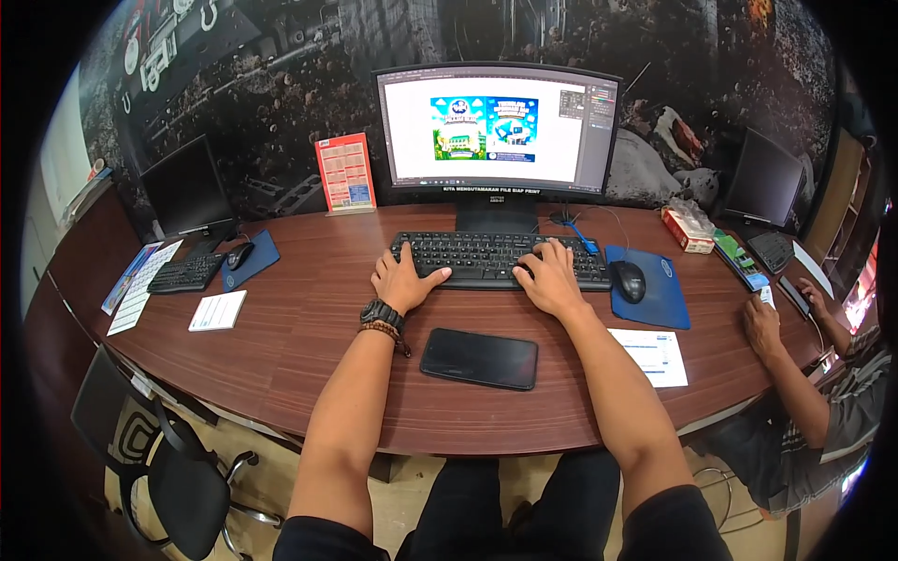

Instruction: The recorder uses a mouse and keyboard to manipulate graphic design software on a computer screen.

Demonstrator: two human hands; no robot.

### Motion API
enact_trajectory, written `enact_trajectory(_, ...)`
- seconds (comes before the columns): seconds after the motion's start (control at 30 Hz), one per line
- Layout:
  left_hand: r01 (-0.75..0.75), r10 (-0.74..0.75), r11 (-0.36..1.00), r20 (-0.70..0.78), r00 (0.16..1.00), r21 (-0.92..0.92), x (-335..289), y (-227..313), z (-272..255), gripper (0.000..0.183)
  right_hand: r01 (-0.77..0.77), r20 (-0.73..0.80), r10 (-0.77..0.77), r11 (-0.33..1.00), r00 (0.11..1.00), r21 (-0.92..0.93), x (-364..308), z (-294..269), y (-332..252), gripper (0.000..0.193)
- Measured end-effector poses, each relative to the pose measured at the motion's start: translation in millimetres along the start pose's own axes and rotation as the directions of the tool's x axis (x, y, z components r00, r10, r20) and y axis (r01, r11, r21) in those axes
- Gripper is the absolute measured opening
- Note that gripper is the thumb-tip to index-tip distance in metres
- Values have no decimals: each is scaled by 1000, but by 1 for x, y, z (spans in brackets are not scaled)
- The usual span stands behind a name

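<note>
Both my hands rest on a black keyboard (486,254) in front of a lit monitor (500,131). At its left end lies my left hand (402,282), fingers spread over the keys and thumb out along the front edge; a black watch (382,315) and a beaded bracelet circle that wrist. On the right part of the keys sits my right hand (552,279), fingers bent but apart, holding nothing. Right of it, a black mouse (629,280) stands on a blue mouse pad (666,292). The monitor displays a green and a blue design side by side.
A dark phone (479,359) lies between my forearms, and a printed sheet (653,355) by my right forearm. A red desk calendar (346,174) stands left of the monitor. At right, another person's hand (762,325) rests on the desk. An office chair (182,477) is at lower left.
</note>
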State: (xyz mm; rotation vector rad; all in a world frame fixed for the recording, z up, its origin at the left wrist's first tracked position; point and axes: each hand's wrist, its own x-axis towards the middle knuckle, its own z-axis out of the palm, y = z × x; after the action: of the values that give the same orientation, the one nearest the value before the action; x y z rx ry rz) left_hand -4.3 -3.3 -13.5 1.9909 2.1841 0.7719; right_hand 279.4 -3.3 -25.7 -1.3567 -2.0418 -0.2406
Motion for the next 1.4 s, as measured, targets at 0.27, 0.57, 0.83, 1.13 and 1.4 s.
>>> enact_trajectory(0.27,3,-3,1000,-4,1000,10,3,0,4,111,35,-63,-31,998,998,49,15,-29,-5,31)
enact_trajectory(0.57,5,-5,1000,-22,1000,11,3,-4,2,108,-62,-161,66,998,985,26,11,-86,64,23)
enact_trajectory(0.83,-7,8,1000,68,998,-8,5,0,2,106,-325,-198,314,945,929,-25,-31,-90,114,33)
enact_trajectory(1.13,-93,107,985,-91,990,143,4,15,2,82,-389,-93,397,917,913,92,-37,-86,111,39)
enact_trajectory(1.4,-78,106,980,-145,984,185,8,17,8,78,-422,-70,426,904,902,65,-45,-88,122,40)
